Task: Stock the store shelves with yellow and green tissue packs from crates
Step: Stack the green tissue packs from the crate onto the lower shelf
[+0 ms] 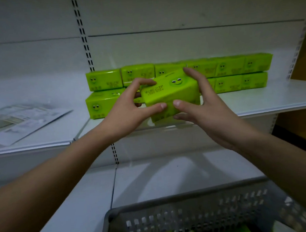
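A green tissue pack (170, 94) with a smiley face is tilted in the air just in front of the white shelf (270, 100). My left hand (131, 109) grips its left end, thumb below and fingers on top. My right hand (204, 110) grips its right end the same way. Behind it, several green packs (231, 72) stand in two stacked rows against the shelf's back wall; the lower row's middle is hidden by the held pack.
A grey perforated crate (196, 214) sits at the bottom, with green packs showing inside. Printed papers (22, 119) lie on the left shelf section. A lower white shelf (151, 182) runs beneath. Slotted uprights (84, 38) divide the back panel.
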